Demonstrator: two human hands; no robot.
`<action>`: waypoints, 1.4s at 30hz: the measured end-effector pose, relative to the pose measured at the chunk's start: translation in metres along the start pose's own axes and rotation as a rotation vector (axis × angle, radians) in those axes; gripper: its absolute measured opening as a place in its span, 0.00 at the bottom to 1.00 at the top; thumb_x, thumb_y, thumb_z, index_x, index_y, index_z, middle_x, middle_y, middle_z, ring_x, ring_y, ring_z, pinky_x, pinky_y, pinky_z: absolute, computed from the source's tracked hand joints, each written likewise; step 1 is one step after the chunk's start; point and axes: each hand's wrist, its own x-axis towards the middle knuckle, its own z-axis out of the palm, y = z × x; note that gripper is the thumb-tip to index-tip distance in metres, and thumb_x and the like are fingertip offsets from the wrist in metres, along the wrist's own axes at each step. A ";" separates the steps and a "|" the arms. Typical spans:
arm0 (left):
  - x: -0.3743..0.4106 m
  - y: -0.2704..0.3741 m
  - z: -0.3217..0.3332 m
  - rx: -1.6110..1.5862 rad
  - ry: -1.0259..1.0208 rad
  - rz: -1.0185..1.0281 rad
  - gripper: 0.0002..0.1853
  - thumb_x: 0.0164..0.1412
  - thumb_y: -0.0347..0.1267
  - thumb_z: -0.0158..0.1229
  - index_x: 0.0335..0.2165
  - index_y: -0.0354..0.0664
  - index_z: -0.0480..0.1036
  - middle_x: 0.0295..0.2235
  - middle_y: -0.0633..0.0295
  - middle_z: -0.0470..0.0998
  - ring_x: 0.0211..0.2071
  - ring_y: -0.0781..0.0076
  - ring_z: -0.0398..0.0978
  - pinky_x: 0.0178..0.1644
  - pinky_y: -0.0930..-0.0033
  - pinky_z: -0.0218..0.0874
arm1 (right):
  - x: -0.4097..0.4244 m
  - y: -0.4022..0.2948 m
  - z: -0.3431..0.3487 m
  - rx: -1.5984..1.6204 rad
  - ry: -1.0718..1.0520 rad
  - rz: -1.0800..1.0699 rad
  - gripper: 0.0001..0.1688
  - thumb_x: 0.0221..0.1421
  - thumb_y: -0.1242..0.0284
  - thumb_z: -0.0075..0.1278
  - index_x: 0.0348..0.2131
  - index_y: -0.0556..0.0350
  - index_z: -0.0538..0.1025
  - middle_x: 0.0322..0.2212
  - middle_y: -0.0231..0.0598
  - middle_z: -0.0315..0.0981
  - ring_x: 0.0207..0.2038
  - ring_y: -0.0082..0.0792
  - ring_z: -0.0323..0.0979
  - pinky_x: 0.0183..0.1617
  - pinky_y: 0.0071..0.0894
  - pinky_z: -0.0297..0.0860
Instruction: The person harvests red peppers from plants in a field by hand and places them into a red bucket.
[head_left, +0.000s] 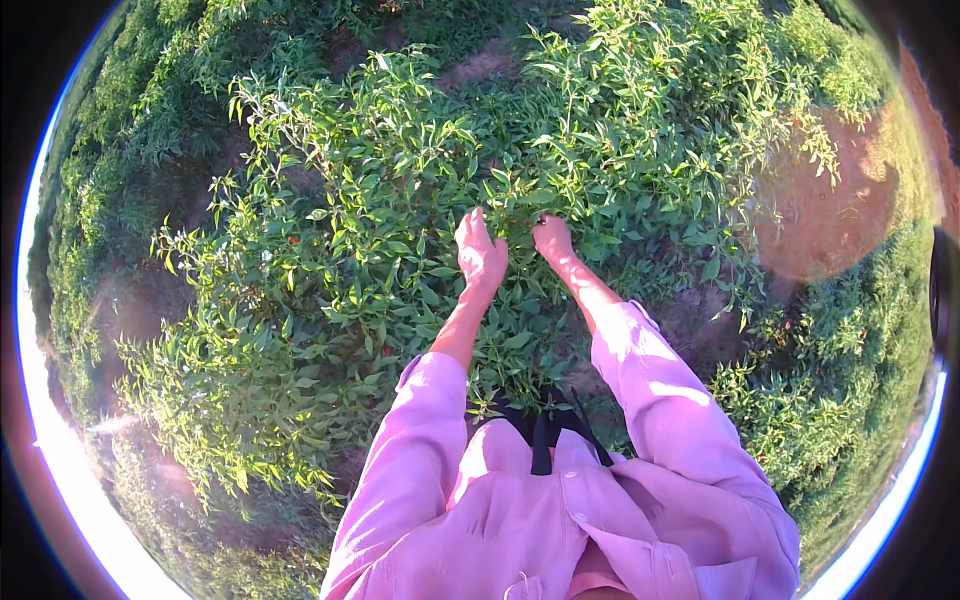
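Leafy green pepper plants (375, 180) with small red fruits spread before me. My left hand (480, 251) reaches in among the leaves, its back towards me, fingers extended and thumb apart; I see nothing held in it. To its right, my right hand (553, 238) is curled at the edge of the foliage. Something small and dark shows by its fingers, too small to name, and whether it is gripped cannot be told. Between the two hands is a leafy pepper stem (517, 202). Leaves partly hide the fingertips of both hands.
More pepper bushes (645, 97) stand at the upper right, with a red fruit (292, 240) showing among leaves on the left. Bare soil (697, 322) appears between plants. Dark straps (541, 442) hang at my waist, below my lilac sleeves (667, 382).
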 end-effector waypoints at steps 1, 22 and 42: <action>0.016 0.001 0.007 -0.010 0.004 0.038 0.37 0.44 0.28 0.55 0.54 0.37 0.53 0.55 0.47 0.55 0.54 0.48 0.55 0.55 0.58 0.53 | 0.006 0.007 0.007 -0.122 0.096 -0.095 0.15 0.49 0.67 0.45 0.36 0.54 0.75 0.26 0.49 0.75 0.31 0.50 0.73 0.37 0.42 0.68; 0.062 -0.054 0.065 -0.846 -0.067 -0.781 0.14 0.54 0.36 0.57 0.35 0.37 0.71 0.31 0.59 0.75 0.30 0.70 0.72 0.34 0.66 0.64 | 0.022 -0.012 0.015 0.782 -0.405 0.300 0.08 0.51 0.70 0.54 0.31 0.54 0.73 0.18 0.30 0.70 0.15 0.20 0.64 0.13 0.16 0.56; 0.032 -0.053 0.084 -1.523 0.161 -0.935 0.07 0.60 0.30 0.50 0.37 0.40 0.69 0.34 0.61 0.74 0.34 0.68 0.73 0.37 0.63 0.69 | 0.017 -0.023 0.010 0.551 -0.347 0.293 0.11 0.57 0.69 0.42 0.35 0.57 0.71 0.21 0.35 0.75 0.13 0.17 0.62 0.13 0.16 0.56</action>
